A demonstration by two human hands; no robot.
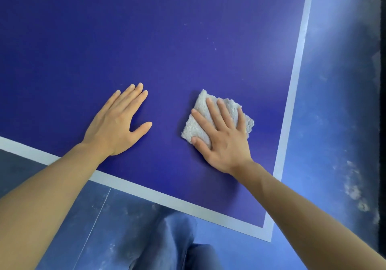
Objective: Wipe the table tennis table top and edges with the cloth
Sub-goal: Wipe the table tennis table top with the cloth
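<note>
The dark blue table tennis table top (167, 40) fills most of the view, with white edge lines along the near side (158, 195) and the right side (296, 77). A folded white terry cloth (227, 106) lies on the top near the right corner. My right hand (223, 136) presses flat on the cloth with straight, spread fingers. My left hand (119, 121) rests flat on the bare table top to the left of the cloth, fingers straight and thumb out. A few pale specks dot the surface toward the far right.
The table's corner (268, 235) is at the lower right. Below and to the right lies a blue floor (334, 123) with pale scuffs. My legs in blue jeans (177, 244) stand just before the near edge.
</note>
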